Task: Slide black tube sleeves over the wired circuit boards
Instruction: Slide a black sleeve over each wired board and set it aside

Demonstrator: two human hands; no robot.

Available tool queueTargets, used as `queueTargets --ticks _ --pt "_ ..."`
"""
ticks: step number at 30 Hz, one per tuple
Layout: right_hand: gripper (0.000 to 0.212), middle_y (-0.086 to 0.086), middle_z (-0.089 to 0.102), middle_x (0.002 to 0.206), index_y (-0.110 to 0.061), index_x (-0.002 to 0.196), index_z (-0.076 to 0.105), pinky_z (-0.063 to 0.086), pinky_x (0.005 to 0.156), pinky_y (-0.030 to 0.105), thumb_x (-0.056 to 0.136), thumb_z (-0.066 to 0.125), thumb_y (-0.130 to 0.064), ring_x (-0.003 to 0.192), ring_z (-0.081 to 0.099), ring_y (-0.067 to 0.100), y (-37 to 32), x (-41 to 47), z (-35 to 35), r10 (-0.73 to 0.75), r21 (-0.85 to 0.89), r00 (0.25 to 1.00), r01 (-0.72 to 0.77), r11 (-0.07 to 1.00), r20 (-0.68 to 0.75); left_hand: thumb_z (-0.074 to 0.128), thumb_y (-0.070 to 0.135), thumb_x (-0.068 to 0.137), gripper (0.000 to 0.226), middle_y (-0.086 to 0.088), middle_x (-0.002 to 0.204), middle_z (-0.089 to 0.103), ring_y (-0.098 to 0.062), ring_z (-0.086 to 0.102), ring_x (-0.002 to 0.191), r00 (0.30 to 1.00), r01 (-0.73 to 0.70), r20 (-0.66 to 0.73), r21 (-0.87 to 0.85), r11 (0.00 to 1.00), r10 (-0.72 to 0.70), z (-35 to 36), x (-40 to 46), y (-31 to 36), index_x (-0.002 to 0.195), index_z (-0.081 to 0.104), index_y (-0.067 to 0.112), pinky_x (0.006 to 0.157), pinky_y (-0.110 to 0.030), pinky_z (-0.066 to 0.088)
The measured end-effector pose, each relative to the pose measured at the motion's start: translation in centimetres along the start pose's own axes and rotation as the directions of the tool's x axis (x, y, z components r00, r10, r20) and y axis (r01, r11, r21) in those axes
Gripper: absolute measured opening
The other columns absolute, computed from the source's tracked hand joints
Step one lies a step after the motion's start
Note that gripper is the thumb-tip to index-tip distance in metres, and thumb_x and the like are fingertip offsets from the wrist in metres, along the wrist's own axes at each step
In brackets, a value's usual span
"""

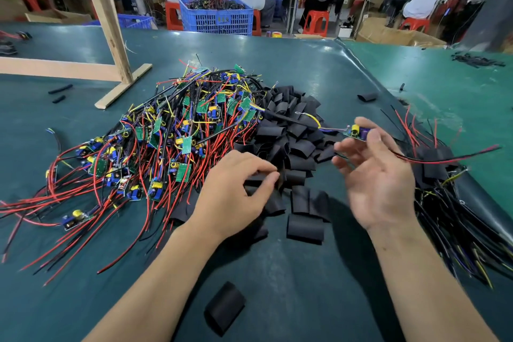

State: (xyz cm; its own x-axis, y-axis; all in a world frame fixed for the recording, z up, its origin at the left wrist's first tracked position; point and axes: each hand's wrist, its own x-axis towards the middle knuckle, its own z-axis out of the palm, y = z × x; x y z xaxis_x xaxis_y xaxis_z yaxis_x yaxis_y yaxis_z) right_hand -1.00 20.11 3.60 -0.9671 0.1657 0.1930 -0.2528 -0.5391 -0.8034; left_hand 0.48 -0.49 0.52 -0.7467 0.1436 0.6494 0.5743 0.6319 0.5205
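A heap of wired circuit boards (166, 136) with red, black and yellow leads covers the green mat at centre left. Beside it to the right lies a pile of flat black tube sleeves (291, 125). My left hand (236, 191) rests on the near edge of that pile and pinches one black sleeve (258, 179) between thumb and forefinger. My right hand (372, 172) is raised palm up and holds a small circuit board (356, 132) at its fingertips; the board's red and black leads (449, 157) trail off to the right.
A bundle of sleeved boards (455, 219) lies at the right edge. One loose sleeve (224, 307) lies near me. A wooden frame (111, 36) stands at back left. Blue crates (216, 15) and seated workers fill the background.
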Motion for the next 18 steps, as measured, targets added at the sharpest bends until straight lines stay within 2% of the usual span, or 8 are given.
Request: queueTargets --ticks 2,3,6,8,12,15,16,18 --pt "0.023 0.003 0.066 0.072 -0.016 0.101 0.069 0.05 0.065 0.027 0.092 0.049 -0.02 0.07 0.063 0.018 -0.2 -0.1 -0.2 0.069 0.019 0.996 -0.07 0.997 0.06 0.071 0.023 0.09 0.009 0.013 0.083 0.069 -0.007 0.062 0.077 0.993 0.102 -0.042 -0.113 0.988 -0.107 0.0 0.0 0.2 0.091 0.075 0.016 0.072 -0.022 0.05" --pt "0.023 0.003 0.066 0.071 -0.017 0.099 0.071 0.05 0.065 0.027 0.091 0.05 -0.021 0.069 0.063 0.018 -0.1 -0.2 -0.2 0.096 0.018 0.99 -0.098 0.995 0.099 0.069 0.03 0.09 0.014 0.014 0.084 0.07 -0.005 0.063 0.076 0.983 0.174 -0.02 -0.21 0.962 -0.182 0.0 0.1 0.5 0.094 0.075 0.018 0.071 -0.02 0.05" --pt "0.024 0.003 0.067 0.075 -0.015 0.101 0.072 0.052 0.065 0.026 0.089 0.052 -0.019 0.068 0.065 0.016 0.3 -0.6 0.3 0.157 -0.064 0.962 -0.146 0.987 0.223 0.067 0.042 0.08 0.034 0.002 0.089 0.076 -0.017 0.07 0.08 0.929 0.365 0.13 -0.466 0.806 -0.346 0.0 0.2 1.4 0.102 0.073 0.016 0.077 -0.029 0.057" --pt "0.023 0.003 0.069 0.079 -0.014 0.102 0.072 0.054 0.065 0.025 0.087 0.056 -0.018 0.068 0.067 0.016 0.7 -0.9 0.7 0.184 -0.128 0.944 -0.153 0.98 0.276 0.068 0.039 0.077 0.037 -0.005 0.086 0.076 -0.02 0.07 0.073 0.92 0.377 0.124 -0.544 0.75 -0.372 0.2 0.4 1.8 0.098 0.073 0.009 0.075 -0.033 0.059" --pt "0.023 0.011 0.071 0.088 -0.017 0.099 0.074 0.052 0.065 0.026 0.079 0.067 -0.026 0.072 0.067 0.018 1.5 -1.5 1.2 0.247 -0.237 0.91 -0.172 0.956 0.334 0.064 0.025 0.085 0.024 -0.002 0.073 0.074 -0.012 0.067 0.06 0.891 0.358 0.062 -0.705 0.612 -0.449 0.9 0.7 2.3 0.096 0.072 0.004 0.063 -0.025 0.058" --pt "0.022 0.012 0.072 0.087 -0.021 0.101 0.074 0.052 0.063 0.025 0.08 0.068 -0.026 0.07 0.067 0.019 2.1 -1.6 1.4 0.274 -0.314 0.907 -0.172 0.934 0.32 0.06 0.015 0.094 0.015 -0.008 0.076 0.073 -0.022 0.07 0.068 0.866 0.369 0.075 -0.763 0.53 -0.494 1.0 0.7 1.8 0.095 0.073 0.008 0.074 -0.038 0.059" --pt "0.021 0.013 0.072 0.086 -0.021 0.101 0.074 0.052 0.061 0.025 0.081 0.066 -0.024 0.068 0.067 0.02 2.3 -1.5 1.4 0.28 -0.307 0.904 -0.18 0.935 0.322 0.06 0.017 0.094 0.015 -0.01 0.078 0.073 -0.025 0.07 0.07 0.864 0.371 0.091 -0.78 0.505 -0.495 1.0 0.6 1.6 0.094 0.074 0.012 0.076 -0.041 0.058" --pt "0.021 0.013 0.073 0.089 -0.022 0.103 0.074 0.053 0.061 0.024 0.084 0.066 -0.018 0.068 0.067 0.02 2.4 -1.4 1.2 0.276 -0.303 0.895 -0.17 0.938 0.351 0.064 0.03 0.09 0.018 -0.011 0.08 0.073 -0.024 0.068 0.068 0.865 0.371 0.095 -0.783 0.5 -0.493 0.7 0.8 1.5 0.088 0.077 0.017 0.072 -0.037 0.057"
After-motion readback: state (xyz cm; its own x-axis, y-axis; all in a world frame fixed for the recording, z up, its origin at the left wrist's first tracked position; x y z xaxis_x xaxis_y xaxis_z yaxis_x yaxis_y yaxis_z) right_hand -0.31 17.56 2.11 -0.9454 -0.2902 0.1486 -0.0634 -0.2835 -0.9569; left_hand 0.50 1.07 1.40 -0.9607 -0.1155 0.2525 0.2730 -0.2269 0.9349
